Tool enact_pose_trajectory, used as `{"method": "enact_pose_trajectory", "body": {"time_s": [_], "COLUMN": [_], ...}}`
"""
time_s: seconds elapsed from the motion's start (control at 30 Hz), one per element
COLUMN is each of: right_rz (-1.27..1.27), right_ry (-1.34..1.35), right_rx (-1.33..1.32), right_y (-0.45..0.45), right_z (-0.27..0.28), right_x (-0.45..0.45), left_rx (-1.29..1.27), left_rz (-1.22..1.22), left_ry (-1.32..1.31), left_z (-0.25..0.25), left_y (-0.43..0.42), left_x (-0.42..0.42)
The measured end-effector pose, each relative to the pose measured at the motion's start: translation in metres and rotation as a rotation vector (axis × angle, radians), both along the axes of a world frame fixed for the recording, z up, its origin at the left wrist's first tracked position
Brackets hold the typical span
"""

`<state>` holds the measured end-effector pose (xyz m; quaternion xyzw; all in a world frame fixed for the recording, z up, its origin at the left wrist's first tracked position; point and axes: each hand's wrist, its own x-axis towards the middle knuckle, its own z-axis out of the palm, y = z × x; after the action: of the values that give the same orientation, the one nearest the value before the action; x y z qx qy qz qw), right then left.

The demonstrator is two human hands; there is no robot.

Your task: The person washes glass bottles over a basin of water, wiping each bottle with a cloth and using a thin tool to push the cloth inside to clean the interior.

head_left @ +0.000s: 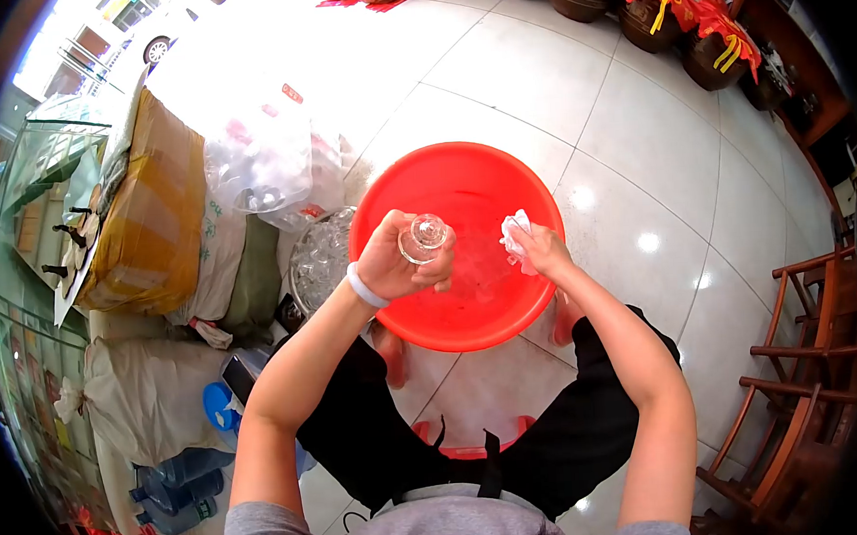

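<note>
My left hand (399, 256), with a white band at its wrist, is closed around a small clear glass piece (427, 233) with round edges. Whether that is a cup or a lid I cannot tell. Bunched in the fingers of my right hand (547, 252) is a white and pink cloth (516, 232). Both hands are held apart above a large red basin (463, 337), which stands on the floor between my legs. The basin seems to hold some water. Left of it, a round metal bowl (298, 274) is filled with clear glassware (323, 258).
Clear plastic bags (263, 165) and a taped brown carton (159, 204) stand at the left, by a glass case (34, 317). Water bottles (177, 494) lie lower left. Wooden chairs (794, 394) are at the right. Dark jars (648, 23) with red covers line the back right.
</note>
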<state>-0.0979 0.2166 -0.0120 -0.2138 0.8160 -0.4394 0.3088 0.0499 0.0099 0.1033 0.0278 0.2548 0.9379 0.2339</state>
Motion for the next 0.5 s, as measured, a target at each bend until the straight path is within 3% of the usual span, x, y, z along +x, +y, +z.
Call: {"method": "enact_pose_trajectory", "body": {"time_s": [0.1,0.2,0.27,0.4,0.5], "right_rz": [0.014,0.002,-0.048,-0.069,-0.149], "right_ry": [-0.022,-0.021,-0.231,-0.395,-0.615], "right_rx": [0.082,-0.081,-0.251,-0.063,-0.186], "right_y": [0.0,-0.002,-0.008,-0.014,-0.021], "right_z": [0.015,0.021,0.02,0.035,0.059], "right_x": [0.002,0.007,0.011,0.015,0.025], "left_rx": [-0.032,-0.03,0.039,-0.001,-0.043], "left_rz": [0.015,0.1,0.303,0.368,0.384], "left_ry": [0.047,0.011,-0.283,-0.339,-0.384], "left_z": [-0.002,-0.005,-0.002,-0.02,-0.025], "left_y": [0.0,0.004,0.006,-0.003,-0.005], "left_x": [-0.001,0.0,0.001,-0.001,-0.001]}}
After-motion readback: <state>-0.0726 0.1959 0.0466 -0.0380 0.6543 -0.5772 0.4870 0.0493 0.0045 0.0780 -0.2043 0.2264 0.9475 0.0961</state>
